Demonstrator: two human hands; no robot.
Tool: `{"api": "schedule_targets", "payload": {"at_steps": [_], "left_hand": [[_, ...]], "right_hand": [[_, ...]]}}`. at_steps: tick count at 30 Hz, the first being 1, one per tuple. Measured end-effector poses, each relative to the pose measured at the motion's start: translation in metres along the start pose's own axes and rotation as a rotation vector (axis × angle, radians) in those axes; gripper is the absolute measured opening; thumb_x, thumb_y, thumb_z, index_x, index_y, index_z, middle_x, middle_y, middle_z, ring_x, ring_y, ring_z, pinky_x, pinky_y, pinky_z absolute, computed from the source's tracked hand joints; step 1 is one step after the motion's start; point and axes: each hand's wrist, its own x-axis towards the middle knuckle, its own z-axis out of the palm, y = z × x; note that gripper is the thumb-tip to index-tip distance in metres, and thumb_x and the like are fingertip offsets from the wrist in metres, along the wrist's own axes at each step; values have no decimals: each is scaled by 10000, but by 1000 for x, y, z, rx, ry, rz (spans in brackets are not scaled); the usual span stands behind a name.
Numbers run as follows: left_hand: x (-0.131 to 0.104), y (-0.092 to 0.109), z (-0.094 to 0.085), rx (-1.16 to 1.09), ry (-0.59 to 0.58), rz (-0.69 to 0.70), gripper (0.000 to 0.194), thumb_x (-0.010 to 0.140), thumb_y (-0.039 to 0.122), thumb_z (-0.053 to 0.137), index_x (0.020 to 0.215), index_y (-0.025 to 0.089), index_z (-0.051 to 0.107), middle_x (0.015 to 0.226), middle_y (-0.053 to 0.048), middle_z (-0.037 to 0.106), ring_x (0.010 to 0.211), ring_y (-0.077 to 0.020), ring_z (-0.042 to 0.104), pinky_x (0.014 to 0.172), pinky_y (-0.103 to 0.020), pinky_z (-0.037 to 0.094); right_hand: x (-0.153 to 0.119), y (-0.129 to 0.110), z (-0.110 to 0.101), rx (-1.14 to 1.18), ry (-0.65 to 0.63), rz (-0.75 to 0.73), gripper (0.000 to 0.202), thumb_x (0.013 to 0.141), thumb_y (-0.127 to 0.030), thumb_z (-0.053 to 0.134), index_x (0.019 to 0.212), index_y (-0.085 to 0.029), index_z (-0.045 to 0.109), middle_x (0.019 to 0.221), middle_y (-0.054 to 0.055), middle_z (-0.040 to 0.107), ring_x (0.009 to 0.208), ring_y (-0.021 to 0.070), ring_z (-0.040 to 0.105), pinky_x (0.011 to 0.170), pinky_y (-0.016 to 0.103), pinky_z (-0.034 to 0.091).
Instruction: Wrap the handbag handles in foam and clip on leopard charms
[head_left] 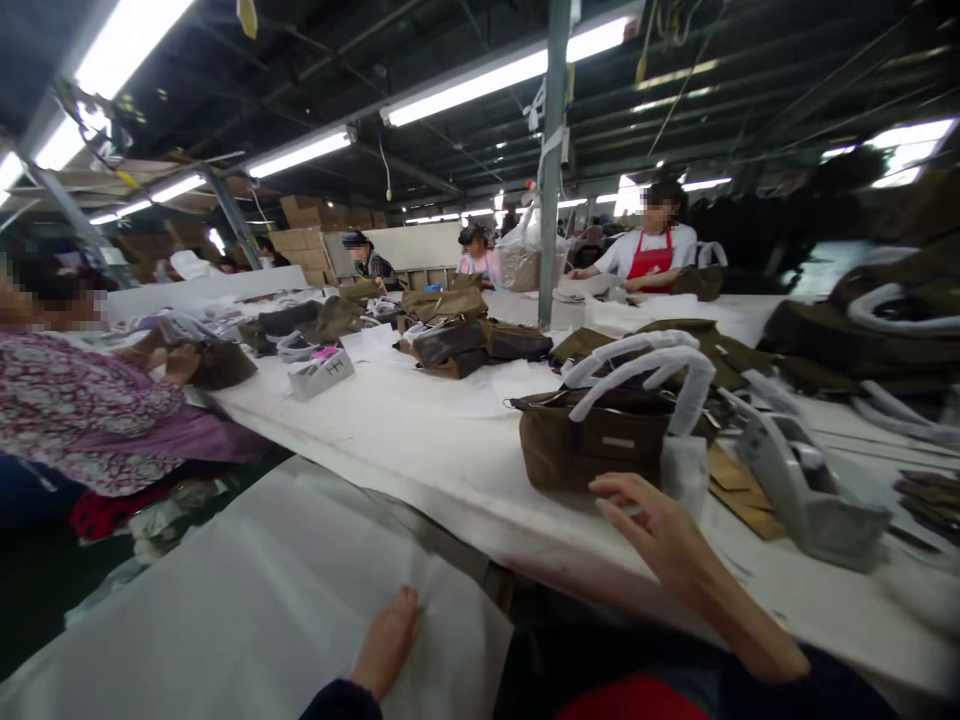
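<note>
1. The person's right hand (649, 525) is released, its fingers and thumb parted with nothing between them, in front of the lower edge of a brown fabric bag with a dark top opening (570, 455); whether the fingertips touch it cannot be told.
2. That bag stands upright near the front edge of a long white worktable (360, 430), its arched handles wrapped in white material (694, 385) rising above it and a small pale rectangular label (617, 441) on its front.
3. The person's left hand (386, 640) rests on a broad, smooth white sheet (225, 580) beside the table's near edge; whether its fingers clench the sheet cannot be told.
4. Just right of the bag lie flat tan cardboard pieces (742, 490), and beside them a grey-white open holder (817, 500).
5. Farther along the table sit a heap of brown and dark bags (465, 340) and a small white box with dark markings (322, 375).
6. At the left, a co-worker in a floral-patterned top (82, 410) handles another brown bag (225, 365); across the table stands a co-worker in a red apron (655, 260).
</note>
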Motion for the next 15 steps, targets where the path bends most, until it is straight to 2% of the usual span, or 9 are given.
{"api": "schedule_targets", "payload": {"at_steps": [2, 4, 7, 11, 15], "left_hand": [[-2, 4, -6, -3, 1, 5, 370, 786, 77, 467, 1111, 192, 598, 1250, -138, 658, 1195, -257, 607, 1046, -371, 466], [-6, 8, -14, -9, 11, 7, 293, 773, 59, 442, 994, 193, 581, 1108, -117, 680, 1073, -232, 644, 957, -345, 497], [-17, 12, -30, -22, 46, -13, 196, 795, 67, 386, 863, 202, 512, 918, -71, 629, 853, -193, 636, 798, -303, 498], [-44, 28, -47, -129, 147, -43, 148, 854, 112, 360, 798, 228, 434, 815, -25, 558, 733, -160, 575, 717, -271, 455], [-77, 55, -56, -328, 209, 6, 144, 829, 105, 411, 799, 244, 437, 774, -3, 531, 679, -151, 546, 661, -259, 444]], "right_hand": [[-3, -1, 3, -11, -4, 3, 271, 924, -399, 520, 1106, -225, 620, 1193, 77, 603, 901, 180, 611, 668, 274, 502], [-8, -7, 11, -10, -26, 9, 270, 925, -402, 513, 1093, -223, 626, 1173, 76, 613, 897, 182, 612, 665, 275, 498], [-15, -20, 39, 29, -132, 18, 271, 930, -405, 497, 1071, -224, 640, 1097, 65, 641, 874, 181, 614, 679, 279, 493], [-14, -33, 108, 191, -329, 69, 307, 904, -425, 531, 1064, -196, 660, 948, 53, 684, 836, 191, 629, 736, 297, 490], [1, -32, 180, 331, -561, 149, 441, 828, -561, 587, 926, -144, 689, 889, 58, 705, 865, 220, 631, 789, 304, 487]]}}
